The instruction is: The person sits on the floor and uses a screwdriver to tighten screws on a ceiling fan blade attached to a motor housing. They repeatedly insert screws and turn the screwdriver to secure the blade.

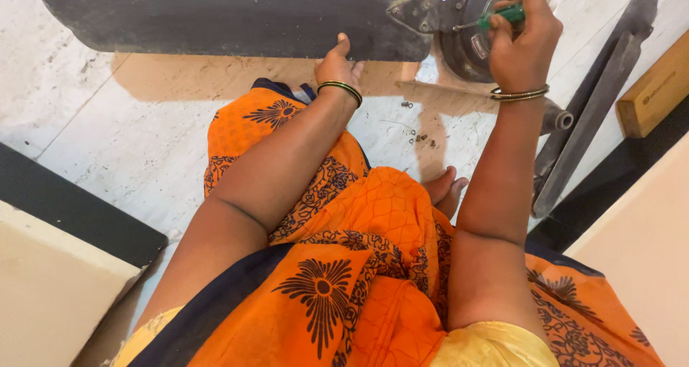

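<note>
At the hub of the dark fan motor (470, 33), on the pale floor (108, 123): green-handled screwdriver (502, 15), tip set against the motor housing. Right hand (522, 40): fingers wrapped tight around the screwdriver handle. Left of the motor: dark fan blade (237, 15), lying flat; left hand (337, 64) pressed on its near edge, fingers mostly hidden, so spread or together I cannot tell. Below the motor: small loose screws (420, 137) on the floor. Right of the motor: second blade (596, 101). Risk, judged: tip slipping off the screw if the blade shifts; loose screws scattering.
</note>
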